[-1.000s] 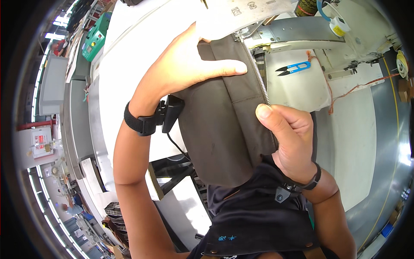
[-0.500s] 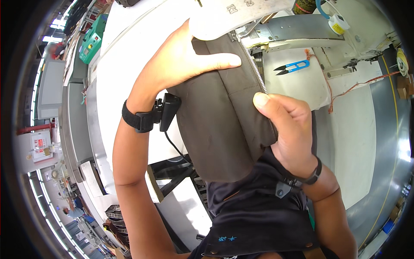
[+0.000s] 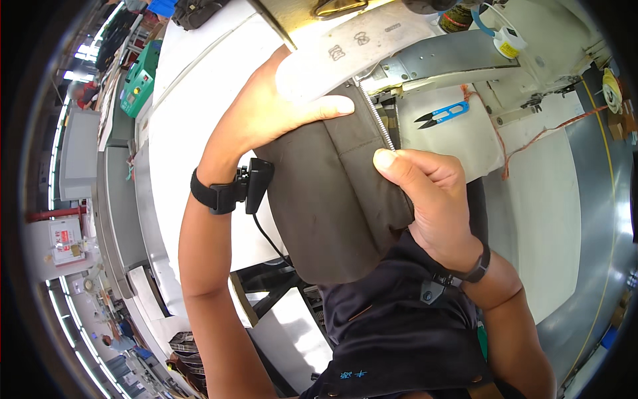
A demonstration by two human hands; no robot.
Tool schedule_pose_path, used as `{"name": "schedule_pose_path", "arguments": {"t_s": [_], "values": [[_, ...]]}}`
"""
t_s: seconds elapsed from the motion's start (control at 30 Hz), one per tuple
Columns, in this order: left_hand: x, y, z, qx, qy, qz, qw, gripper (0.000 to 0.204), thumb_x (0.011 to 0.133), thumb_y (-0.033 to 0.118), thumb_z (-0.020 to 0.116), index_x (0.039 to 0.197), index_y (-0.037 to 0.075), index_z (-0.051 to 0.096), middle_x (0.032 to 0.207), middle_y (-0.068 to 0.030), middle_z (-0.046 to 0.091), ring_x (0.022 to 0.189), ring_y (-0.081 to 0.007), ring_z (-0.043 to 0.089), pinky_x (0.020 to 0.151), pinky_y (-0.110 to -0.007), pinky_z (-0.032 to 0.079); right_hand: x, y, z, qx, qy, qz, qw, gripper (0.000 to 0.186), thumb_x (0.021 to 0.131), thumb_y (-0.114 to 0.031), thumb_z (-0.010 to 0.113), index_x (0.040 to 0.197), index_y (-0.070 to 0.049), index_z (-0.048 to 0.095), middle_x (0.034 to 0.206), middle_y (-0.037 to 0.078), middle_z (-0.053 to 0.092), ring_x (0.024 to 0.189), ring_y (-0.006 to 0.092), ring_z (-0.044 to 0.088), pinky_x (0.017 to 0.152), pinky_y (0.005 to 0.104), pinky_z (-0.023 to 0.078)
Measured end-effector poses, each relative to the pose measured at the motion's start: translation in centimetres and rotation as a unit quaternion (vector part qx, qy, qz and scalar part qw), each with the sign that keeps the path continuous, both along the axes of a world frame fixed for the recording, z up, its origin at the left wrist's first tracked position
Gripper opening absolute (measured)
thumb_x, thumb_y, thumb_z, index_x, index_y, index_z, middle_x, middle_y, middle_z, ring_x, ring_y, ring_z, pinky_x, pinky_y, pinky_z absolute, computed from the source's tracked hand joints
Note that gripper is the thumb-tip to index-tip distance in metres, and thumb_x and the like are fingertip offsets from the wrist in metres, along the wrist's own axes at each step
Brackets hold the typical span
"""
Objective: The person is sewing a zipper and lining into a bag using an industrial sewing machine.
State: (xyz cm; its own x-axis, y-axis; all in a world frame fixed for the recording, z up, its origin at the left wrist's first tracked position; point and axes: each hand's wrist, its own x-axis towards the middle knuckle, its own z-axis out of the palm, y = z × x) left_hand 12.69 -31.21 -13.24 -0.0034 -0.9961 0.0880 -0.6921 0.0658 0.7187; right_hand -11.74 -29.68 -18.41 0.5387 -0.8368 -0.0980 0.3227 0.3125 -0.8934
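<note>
My left hand [image 3: 269, 106] lies on a dark grey-brown fabric piece [image 3: 316, 206], thumb stretched out; its other fingers are hidden behind the white sewing machine head [image 3: 362, 40]. My right hand [image 3: 432, 189] pinches the piece's right side, thumb on top beside a silver zipper [image 3: 373, 110]. The piece's upper end runs under the machine by the metal fittings. Blue thread snips [image 3: 452, 113] rest on the pale machine bed [image 3: 478, 149], right of the zipper.
A green box with buttons [image 3: 139, 80] and a black bundle [image 3: 196, 10] sit on the white tabletop [image 3: 176, 146]. Orange cord [image 3: 551, 133] crosses the right side near a thread spool [image 3: 613, 93]. A co-worker [image 3: 119, 342] is at lower left, another [image 3: 86, 96] at upper left.
The view has shifted slightly. The fabric's zipper end now sits further under the machine head. My right hand has moved up and left with the piece; my left thumb has moved left.
</note>
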Motion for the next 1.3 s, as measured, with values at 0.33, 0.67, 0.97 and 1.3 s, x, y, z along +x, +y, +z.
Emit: {"name": "schedule_pose_path", "arguments": {"t_s": [0.33, 0.67, 0.97, 1.3], "values": [[0.4, 0.5, 0.0, -0.081, -0.177, 0.069, 0.978, 0.077, 0.076, 0.040, 0.091, 0.133, -0.003, 0.062, 0.127, -0.0192, 0.068, 0.120, -0.0334, 0.062, 0.104, -0.041, 0.049, 1.4, -1.0, -0.7, -0.005, -0.021, -0.003, 1.000, 0.025, 0.101, -0.011, 0.069, 0.080, 0.002, 0.071, 0.066, -0.013, 0.042, 0.063, -0.0025, 0.031, 0.053, 0.0232, 0.023], [-6.3, 9.3, 2.0, -0.065, -0.258, -0.094, 0.959, 0.078, 0.085, 0.035, 0.082, 0.148, -0.001, 0.053, 0.149, -0.0212, 0.054, 0.134, -0.0400, 0.054, 0.114, -0.046, 0.041, 1.3, -0.7, -0.9, -0.019, -0.019, -0.013, 1.000, 0.023, 0.102, -0.010, 0.068, 0.082, 0.002, 0.072, 0.067, -0.013, 0.045, 0.064, -0.0029, 0.034, 0.052, 0.0231, 0.025], [-5.3, 8.3, 2.1, -0.083, -0.232, -0.105, 0.963, 0.083, 0.081, 0.039, 0.084, 0.147, -0.001, 0.054, 0.149, -0.0203, 0.055, 0.133, -0.0394, 0.055, 0.112, -0.047, 0.042, 1.7, -1.2, -1.1, -0.016, -0.016, -0.010, 1.000, 0.027, 0.101, -0.010, 0.068, 0.076, 0.001, 0.067, 0.065, -0.012, 0.044, 0.063, -0.0028, 0.034, 0.053, 0.0234, 0.024], [-4.7, 7.9, 2.0, -0.076, -0.203, -0.099, 0.971, 0.085, 0.077, 0.037, 0.089, 0.147, 0.001, 0.055, 0.149, -0.0185, 0.055, 0.135, -0.0381, 0.054, 0.113, -0.045, 0.043, 2.3, -1.8, -1.2, -0.017, -0.028, -0.013, 0.999, 0.026, 0.100, -0.010, 0.069, 0.076, 0.001, 0.068, 0.065, -0.012, 0.048, 0.063, -0.0025, 0.036, 0.053, 0.0228, 0.027]]}}
